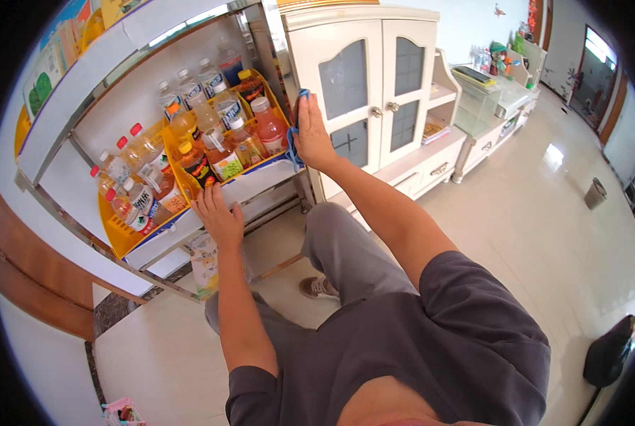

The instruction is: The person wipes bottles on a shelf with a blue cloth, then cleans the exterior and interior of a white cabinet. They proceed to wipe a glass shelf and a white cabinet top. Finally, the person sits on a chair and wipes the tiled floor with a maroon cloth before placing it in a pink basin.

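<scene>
My right hand point(313, 133) presses a blue cloth point(294, 146) against the metal post at the right end of a shelf rack point(277, 45). Parts of the cloth show above and beside the fingers. My left hand point(217, 215) rests with spread fingers on the front rim of a yellow plastic basket point(189, 186), holding nothing. Several drink bottles stand in this basket, among them a dark-labelled bottle point(197, 165) by my left fingertips and a pink drink bottle point(269, 128) near the cloth. A second yellow basket point(117, 239) with more bottles sits to the left.
A cream cabinet point(376, 64) with glass doors stands just right of the rack. Books and another yellow basket are on the upper shelf. A glass tank point(474, 106) stands farther right. A bin point(595, 194) and a black bag-like object point(610, 351) are on the tiled floor.
</scene>
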Tool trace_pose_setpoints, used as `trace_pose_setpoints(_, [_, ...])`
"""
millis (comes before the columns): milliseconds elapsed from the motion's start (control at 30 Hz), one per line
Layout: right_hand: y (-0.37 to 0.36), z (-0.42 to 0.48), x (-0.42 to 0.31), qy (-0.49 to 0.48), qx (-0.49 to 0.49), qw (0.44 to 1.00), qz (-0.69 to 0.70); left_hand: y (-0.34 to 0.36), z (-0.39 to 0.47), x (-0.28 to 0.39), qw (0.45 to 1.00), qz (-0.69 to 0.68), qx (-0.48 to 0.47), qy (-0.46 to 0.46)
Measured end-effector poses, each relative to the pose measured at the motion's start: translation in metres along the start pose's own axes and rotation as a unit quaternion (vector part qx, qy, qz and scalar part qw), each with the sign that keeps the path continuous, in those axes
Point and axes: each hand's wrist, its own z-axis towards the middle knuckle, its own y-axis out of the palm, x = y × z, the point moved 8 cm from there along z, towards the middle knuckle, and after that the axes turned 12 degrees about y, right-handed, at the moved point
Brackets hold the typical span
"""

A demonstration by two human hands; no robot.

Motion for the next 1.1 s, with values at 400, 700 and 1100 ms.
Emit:
trace_pose_setpoints(400, [0.001, -0.13, 0.149, 0.648, 0.059, 0.391, 0.65, 0.014, -0.003, 0.001, 1.0, 0.004, 0.015, -0.016])
trace_pose_setpoints(700, [-0.12, 0.126, 0.046, 0.068, 0.297, 0.937, 0.169, 0.023, -0.004, 0.006, 0.995, 0.027, 0.093, -0.024])
trace_pose_setpoints(1100, [-0.062, 0.129, 0.02, -0.257, 0.077, 0.959, -0.089, 0.025, 0.001, 0.012, 0.994, 0.087, 0.063, -0.034])
